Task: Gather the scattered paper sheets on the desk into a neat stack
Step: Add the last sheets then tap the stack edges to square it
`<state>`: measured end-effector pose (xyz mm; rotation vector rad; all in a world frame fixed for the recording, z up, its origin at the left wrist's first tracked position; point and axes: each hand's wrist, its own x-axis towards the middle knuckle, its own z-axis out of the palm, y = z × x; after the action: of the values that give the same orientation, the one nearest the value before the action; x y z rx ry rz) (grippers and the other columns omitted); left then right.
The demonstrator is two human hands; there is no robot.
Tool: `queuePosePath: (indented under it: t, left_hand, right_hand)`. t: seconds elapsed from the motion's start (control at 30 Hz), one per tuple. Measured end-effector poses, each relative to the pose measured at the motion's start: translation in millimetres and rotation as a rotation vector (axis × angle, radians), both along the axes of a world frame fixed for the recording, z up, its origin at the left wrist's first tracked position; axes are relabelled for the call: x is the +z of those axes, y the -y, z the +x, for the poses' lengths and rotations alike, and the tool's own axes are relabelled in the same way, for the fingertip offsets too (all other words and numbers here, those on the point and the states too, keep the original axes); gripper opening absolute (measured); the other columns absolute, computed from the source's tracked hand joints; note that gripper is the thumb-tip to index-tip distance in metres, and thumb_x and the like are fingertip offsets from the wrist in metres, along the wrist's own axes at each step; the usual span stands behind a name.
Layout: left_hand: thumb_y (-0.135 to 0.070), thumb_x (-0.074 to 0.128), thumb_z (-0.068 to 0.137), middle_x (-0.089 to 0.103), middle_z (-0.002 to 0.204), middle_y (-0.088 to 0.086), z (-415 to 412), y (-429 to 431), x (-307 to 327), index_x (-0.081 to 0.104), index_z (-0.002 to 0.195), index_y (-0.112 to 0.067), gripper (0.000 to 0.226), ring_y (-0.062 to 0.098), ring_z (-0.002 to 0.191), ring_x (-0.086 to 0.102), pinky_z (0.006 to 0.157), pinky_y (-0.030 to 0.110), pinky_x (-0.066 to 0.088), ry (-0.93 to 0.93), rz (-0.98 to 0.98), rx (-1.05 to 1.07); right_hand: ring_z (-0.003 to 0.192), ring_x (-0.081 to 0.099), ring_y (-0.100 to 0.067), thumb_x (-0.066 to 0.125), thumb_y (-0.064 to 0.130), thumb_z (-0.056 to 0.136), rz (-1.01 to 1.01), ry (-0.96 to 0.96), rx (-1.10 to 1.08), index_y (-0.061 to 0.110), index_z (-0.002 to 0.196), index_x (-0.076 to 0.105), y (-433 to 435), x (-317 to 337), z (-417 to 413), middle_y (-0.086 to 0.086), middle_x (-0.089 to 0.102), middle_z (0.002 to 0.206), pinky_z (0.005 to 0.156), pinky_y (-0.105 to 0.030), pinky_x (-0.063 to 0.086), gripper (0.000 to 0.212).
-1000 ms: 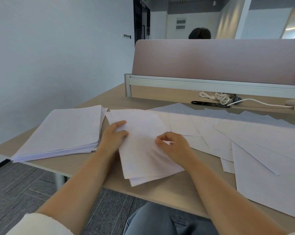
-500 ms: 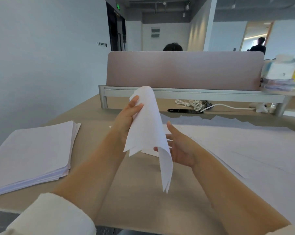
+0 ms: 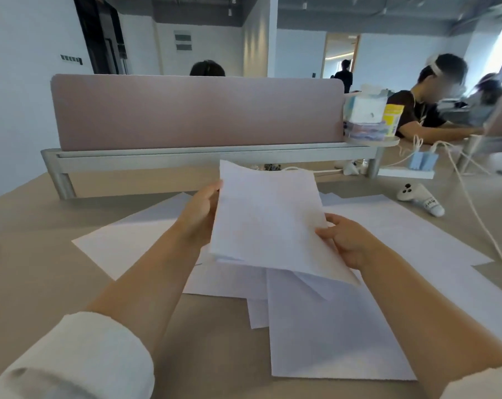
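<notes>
The desk [image 3: 42, 254] bears loose sheets [image 3: 330, 341], which lie overlapped and askew beneath and beyond the fingers, not yet gathered. The held bundle [image 3: 267, 220] is raised clear of the desk between both hands, probably so that its edges can be squared before stacking. The left hand [image 3: 199, 214] grips its left edge, fingers curled behind. The right hand [image 3: 347, 240] pinches its right edge, thumb on top, fingers beneath. Far beyond the right fingertips, a clear tub [image 3: 365, 116] on a round shelf [image 3: 371, 141] holds something white, perhaps tissues.
</notes>
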<state>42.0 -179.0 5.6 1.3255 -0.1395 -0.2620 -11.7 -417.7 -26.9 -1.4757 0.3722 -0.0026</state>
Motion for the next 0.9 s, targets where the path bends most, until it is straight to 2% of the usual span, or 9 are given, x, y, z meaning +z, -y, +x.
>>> queuePosePath:
  t: [0.1, 0.17, 0.3, 0.37, 0.43, 0.6, 0.67, 0.73, 0.9]
  left_hand:
    - [-0.041, 0.036, 0.099, 0.069, 0.102, 0.005, 19.5, 24.0, -10.9, 0.053, 0.115, -0.011, 0.038, 0.019, 0.091, 0.065, 0.069, 0.029, 0.052, -0.129, -0.041, 0.000]
    - [-0.033, 0.042, 0.098, 0.062, 0.113, 0.006, 31.4, 33.1, -23.0, 0.056, 0.110, -0.012, 0.028, 0.021, 0.100, 0.057, 0.077, 0.029, 0.046, -0.102, 0.280, 0.073]
    - [-0.011, 0.040, 0.097, 0.041, 0.080, 0.001, 48.5, 44.9, -40.5, 0.043, 0.069, -0.014, 0.029, 0.020, 0.093, 0.037, 0.061, 0.026, 0.031, 0.034, 0.771, 0.020]
    - [-0.016, 0.045, 0.096, 0.047, 0.091, 0.008, 53.4, 48.2, -46.1, 0.055, 0.091, -0.003, 0.018, 0.023, 0.094, 0.042, 0.069, 0.028, 0.034, 0.050, 0.871, -0.012]
    - [-0.028, 0.053, 0.093, 0.049, 0.128, 0.015, 58.9, 47.3, -52.6, 0.045, 0.133, -0.001, 0.049, 0.029, 0.117, 0.046, 0.092, 0.032, 0.037, 0.094, 0.982, -0.018]
    - [-0.059, 0.051, 0.086, 0.019, 0.156, 0.012, 64.2, 51.0, -58.8, 0.023, 0.148, -0.008, 0.085, 0.028, 0.144, 0.018, 0.115, 0.037, 0.022, 0.379, 1.426, -0.192]
    - [-0.065, 0.050, 0.082, 0.013, 0.158, 0.010, 61.6, 53.4, -62.0, 0.022, 0.148, -0.011, 0.090, 0.026, 0.146, 0.011, 0.117, 0.042, 0.019, 0.434, 1.514, -0.350]
    - [-0.068, 0.049, 0.080, 0.019, 0.155, 0.010, 59.9, 53.7, -65.3, 0.028, 0.146, -0.011, 0.089, 0.024, 0.143, 0.018, 0.114, 0.042, 0.024, 0.484, 1.548, -0.382]
    - [-0.073, 0.045, 0.078, 0.055, 0.120, 0.006, 64.2, 57.7, -69.2, 0.056, 0.114, -0.011, 0.073, 0.024, 0.111, 0.052, 0.090, 0.037, 0.044, 0.638, 1.667, -0.309]
  right_hand:
    - [0.089, 0.060, -0.034, 0.043, -0.008, 0.093, -0.099, -0.003, -0.220, 0.007, 0.118, 0.053, 37.3, -7.9, 11.2, -0.020, 0.060, 0.115, 0.080, -0.044, 0.049, 0.031]
    - [0.107, 0.056, -0.039, 0.038, -0.009, 0.093, -0.101, -0.063, -0.341, 0.000, 0.122, 0.051, 52.2, -17.9, 18.1, -0.022, 0.055, 0.126, 0.085, -0.048, 0.045, 0.034]
    - [0.084, 0.057, -0.030, 0.031, -0.010, 0.091, 0.145, -0.079, -0.504, 0.011, 0.118, 0.050, 53.0, -37.6, 28.4, -0.014, 0.060, 0.100, 0.067, -0.042, 0.049, 0.039]
    - [0.085, 0.056, -0.029, 0.031, -0.011, 0.090, 0.163, -0.022, -0.544, 0.011, 0.117, 0.052, 54.5, -43.1, 32.9, -0.015, 0.059, 0.102, 0.074, -0.044, 0.051, 0.041]
    - [0.092, 0.053, -0.027, 0.031, -0.011, 0.091, 0.189, 0.043, -0.608, 0.008, 0.128, 0.049, 60.1, -43.1, 31.6, -0.012, 0.054, 0.108, 0.081, -0.041, 0.049, 0.046]
    - [0.075, 0.055, -0.019, 0.038, -0.008, 0.092, 0.397, 0.060, -0.701, 0.005, 0.130, 0.046, 68.5, -41.3, 29.3, -0.008, 0.051, 0.111, 0.054, -0.026, 0.054, 0.041]
    - [0.069, 0.053, -0.017, 0.041, -0.009, 0.092, 0.472, 0.071, -0.661, 0.004, 0.097, 0.052, 64.4, -36.9, 29.9, -0.011, 0.055, 0.100, 0.041, -0.020, 0.052, 0.018]
    - [0.066, 0.053, -0.017, 0.044, -0.009, 0.091, 0.508, 0.060, -0.600, 0.005, 0.078, 0.047, 59.3, -33.8, 29.3, -0.011, 0.054, 0.083, 0.036, -0.020, 0.050, 0.019]
    - [0.068, 0.058, -0.021, 0.047, -0.010, 0.089, 0.542, 0.053, -0.500, 0.001, 0.079, 0.050, 51.9, -27.8, 24.4, -0.014, 0.056, 0.079, 0.040, -0.023, 0.053, 0.016]
